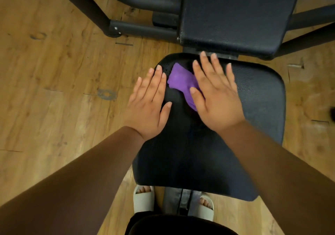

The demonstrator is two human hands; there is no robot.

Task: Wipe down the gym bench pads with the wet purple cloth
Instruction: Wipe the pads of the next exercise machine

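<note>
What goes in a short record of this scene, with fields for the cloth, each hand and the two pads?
surface: seat pad, black
cloth: purple cloth, bunched near the seat pad's far end
pressing: right hand, flat, fingers spread, on the cloth
resting: left hand, flat at the seat pad's left edge, beside the cloth
beyond: back pad, no hand on it

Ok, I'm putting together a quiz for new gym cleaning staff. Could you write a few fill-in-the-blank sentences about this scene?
1. The cloth under the right hand is ___ in colour.
2. The left hand lies flat on the seat pad and holds ___.
3. The floor is made of ___.

Missing words: purple; nothing; wood.
</note>
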